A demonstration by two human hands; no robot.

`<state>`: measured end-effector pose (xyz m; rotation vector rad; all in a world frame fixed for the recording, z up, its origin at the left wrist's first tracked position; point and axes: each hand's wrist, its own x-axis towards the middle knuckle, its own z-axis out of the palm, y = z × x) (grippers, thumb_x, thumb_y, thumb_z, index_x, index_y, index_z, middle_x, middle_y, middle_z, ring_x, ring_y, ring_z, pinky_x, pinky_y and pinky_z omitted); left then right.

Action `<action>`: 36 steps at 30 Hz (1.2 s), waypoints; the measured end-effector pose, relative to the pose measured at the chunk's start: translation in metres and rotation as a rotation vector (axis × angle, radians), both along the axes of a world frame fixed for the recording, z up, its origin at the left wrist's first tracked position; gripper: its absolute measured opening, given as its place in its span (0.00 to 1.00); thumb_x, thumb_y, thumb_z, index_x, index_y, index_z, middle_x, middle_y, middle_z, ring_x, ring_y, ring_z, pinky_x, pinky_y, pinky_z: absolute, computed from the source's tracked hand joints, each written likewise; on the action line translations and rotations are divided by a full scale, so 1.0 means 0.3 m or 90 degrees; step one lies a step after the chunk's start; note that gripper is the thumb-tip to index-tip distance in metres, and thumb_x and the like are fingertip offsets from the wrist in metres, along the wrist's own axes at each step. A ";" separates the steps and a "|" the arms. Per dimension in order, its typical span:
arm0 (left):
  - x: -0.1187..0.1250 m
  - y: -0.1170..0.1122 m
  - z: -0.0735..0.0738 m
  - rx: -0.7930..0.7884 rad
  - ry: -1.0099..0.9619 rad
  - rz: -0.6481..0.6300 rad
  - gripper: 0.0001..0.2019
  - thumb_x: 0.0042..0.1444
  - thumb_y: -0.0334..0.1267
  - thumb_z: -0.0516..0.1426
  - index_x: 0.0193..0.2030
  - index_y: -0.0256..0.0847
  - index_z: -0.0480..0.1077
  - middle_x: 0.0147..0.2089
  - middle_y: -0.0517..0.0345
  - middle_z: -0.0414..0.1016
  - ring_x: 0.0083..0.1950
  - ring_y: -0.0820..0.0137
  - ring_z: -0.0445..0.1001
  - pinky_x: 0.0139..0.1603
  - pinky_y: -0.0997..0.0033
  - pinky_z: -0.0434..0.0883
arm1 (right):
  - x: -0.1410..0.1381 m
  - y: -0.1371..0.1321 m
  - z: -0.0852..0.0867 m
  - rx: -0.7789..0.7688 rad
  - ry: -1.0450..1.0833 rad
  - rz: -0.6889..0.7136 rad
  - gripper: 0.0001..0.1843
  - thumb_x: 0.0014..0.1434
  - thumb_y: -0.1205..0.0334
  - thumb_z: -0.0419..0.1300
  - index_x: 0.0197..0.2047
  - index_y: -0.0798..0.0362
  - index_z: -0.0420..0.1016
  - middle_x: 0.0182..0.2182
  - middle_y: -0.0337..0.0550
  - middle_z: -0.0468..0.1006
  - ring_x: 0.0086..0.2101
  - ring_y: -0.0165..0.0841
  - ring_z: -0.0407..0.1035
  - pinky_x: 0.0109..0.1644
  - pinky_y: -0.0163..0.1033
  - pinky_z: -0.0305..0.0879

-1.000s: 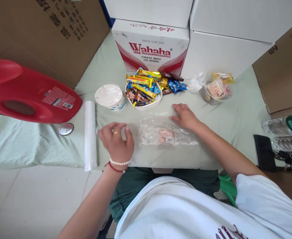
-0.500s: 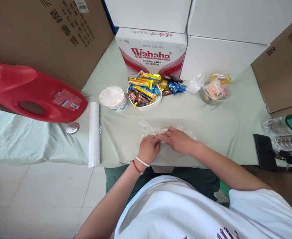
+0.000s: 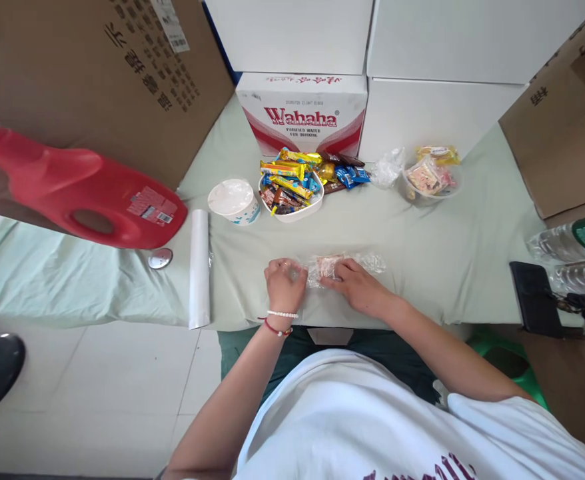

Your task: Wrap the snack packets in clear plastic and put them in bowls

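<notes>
Clear plastic film (image 3: 371, 262) is around the little pinkish block (image 3: 326, 265), which sits at the near middle of the pale green cloth (image 3: 447, 267), right between the two hands. Looks like a half-finished wrap to me: film's gathered into a narrow strip around the block, but the right end trails off loose and crinkly, and I can't see any part that's fully tucked. The left end is mostly behind fingers, so no verdict there.

Left hand (image 3: 285, 283) has thumb and fingertips curled together, seemingly pinching that left end of the film. Right hand (image 3: 362, 285) has its fingers on the block's right side and the thumb along the near edge; whether that's a proper pinch or just pressing, I can't tell.

Film roll (image 3: 199, 270) lies off to the left. Farther back there's a lidded paper tub (image 3: 232, 200), a white bowl (image 3: 300, 215) heaped with candies (image 3: 287, 183), and a clear container (image 3: 430, 198) over on the right.
</notes>
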<state>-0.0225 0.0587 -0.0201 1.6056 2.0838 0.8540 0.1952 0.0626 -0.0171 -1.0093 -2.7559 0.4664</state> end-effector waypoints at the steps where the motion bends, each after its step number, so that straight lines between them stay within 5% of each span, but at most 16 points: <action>1: 0.032 0.003 0.012 0.001 -0.039 -0.014 0.07 0.56 0.44 0.59 0.32 0.43 0.72 0.41 0.51 0.77 0.47 0.59 0.76 0.56 0.52 0.74 | 0.002 -0.012 -0.003 -0.006 0.014 -0.008 0.27 0.69 0.74 0.53 0.66 0.44 0.73 0.45 0.51 0.72 0.54 0.44 0.62 0.60 0.51 0.66; 4: 0.134 0.004 0.043 0.007 -0.123 -0.098 0.06 0.59 0.41 0.57 0.34 0.44 0.72 0.34 0.58 0.76 0.37 0.67 0.75 0.45 0.62 0.75 | 0.013 -0.048 -0.007 -0.031 0.069 -0.044 0.24 0.68 0.72 0.54 0.63 0.50 0.75 0.53 0.56 0.73 0.62 0.47 0.58 0.64 0.57 0.65; 7: 0.214 -0.003 0.046 0.021 -0.107 -0.233 0.08 0.62 0.38 0.55 0.38 0.42 0.76 0.41 0.52 0.79 0.44 0.64 0.78 0.50 0.61 0.76 | 0.047 -0.077 -0.003 -0.072 0.169 -0.049 0.20 0.66 0.68 0.57 0.59 0.51 0.77 0.59 0.58 0.72 0.65 0.49 0.58 0.65 0.61 0.65; 9: 0.238 -0.016 0.034 0.043 -0.049 -0.308 0.11 0.62 0.35 0.53 0.42 0.41 0.78 0.48 0.47 0.80 0.51 0.61 0.77 0.56 0.56 0.75 | 0.086 -0.088 0.000 -0.102 0.239 -0.070 0.18 0.67 0.67 0.56 0.57 0.48 0.78 0.55 0.53 0.76 0.59 0.46 0.66 0.63 0.59 0.68; 11: 0.244 -0.037 0.019 0.065 0.028 -0.360 0.15 0.61 0.31 0.52 0.48 0.40 0.78 0.55 0.44 0.78 0.58 0.58 0.75 0.61 0.52 0.73 | 0.132 -0.094 -0.001 -0.071 0.267 -0.212 0.17 0.70 0.64 0.54 0.57 0.46 0.77 0.49 0.50 0.79 0.52 0.44 0.70 0.59 0.57 0.70; 14: 0.239 -0.079 0.008 0.061 0.137 -0.399 0.21 0.59 0.27 0.52 0.58 0.35 0.75 0.63 0.41 0.74 0.63 0.54 0.70 0.63 0.50 0.70 | 0.190 -0.087 -0.011 0.049 0.194 -0.490 0.20 0.67 0.54 0.60 0.60 0.50 0.75 0.53 0.57 0.75 0.54 0.52 0.66 0.60 0.62 0.68; 16: 0.236 -0.103 0.012 0.048 0.193 -0.403 0.22 0.61 0.28 0.53 0.61 0.34 0.73 0.66 0.41 0.73 0.64 0.52 0.69 0.61 0.48 0.69 | 0.209 -0.069 -0.009 0.040 0.132 -0.540 0.18 0.65 0.53 0.62 0.55 0.51 0.77 0.53 0.58 0.75 0.53 0.53 0.67 0.57 0.62 0.68; 20: 0.235 -0.109 0.033 0.044 0.255 -0.397 0.20 0.65 0.32 0.51 0.61 0.39 0.74 0.67 0.45 0.74 0.59 0.51 0.71 0.52 0.46 0.68 | 0.153 -0.002 0.052 -0.115 0.181 -0.497 0.10 0.69 0.60 0.54 0.42 0.50 0.76 0.37 0.46 0.78 0.38 0.41 0.72 0.46 0.46 0.71; 25: 0.212 -0.091 0.025 0.024 0.265 -0.453 0.12 0.61 0.29 0.54 0.42 0.37 0.81 0.46 0.39 0.82 0.53 0.49 0.75 0.50 0.46 0.71 | -0.084 0.085 0.142 -0.134 0.123 -0.326 0.12 0.69 0.68 0.51 0.47 0.52 0.75 0.44 0.47 0.79 0.44 0.37 0.73 0.49 0.40 0.68; 29: 0.105 -0.153 -0.009 0.095 0.163 -0.479 0.15 0.60 0.30 0.54 0.51 0.38 0.78 0.51 0.41 0.81 0.57 0.51 0.76 0.54 0.48 0.76 | -0.223 0.100 0.117 -0.143 -0.040 -0.250 0.11 0.70 0.69 0.52 0.49 0.56 0.75 0.45 0.52 0.76 0.41 0.39 0.72 0.46 0.42 0.69; 32: -0.025 -0.219 -0.022 0.215 0.101 -0.444 0.17 0.64 0.30 0.54 0.58 0.42 0.74 0.60 0.46 0.78 0.66 0.54 0.72 0.62 0.48 0.75 | -0.243 0.059 0.073 -0.063 -0.023 -0.244 0.12 0.71 0.58 0.59 0.51 0.58 0.73 0.48 0.55 0.73 0.49 0.43 0.69 0.53 0.46 0.69; 36: -0.158 -0.223 -0.036 0.300 0.140 -0.341 0.10 0.63 0.27 0.58 0.48 0.42 0.75 0.48 0.49 0.82 0.60 0.54 0.76 0.58 0.48 0.76 | -0.224 -0.005 0.035 0.011 -0.003 -0.258 0.28 0.60 0.44 0.70 0.53 0.56 0.73 0.50 0.54 0.71 0.50 0.47 0.65 0.52 0.50 0.71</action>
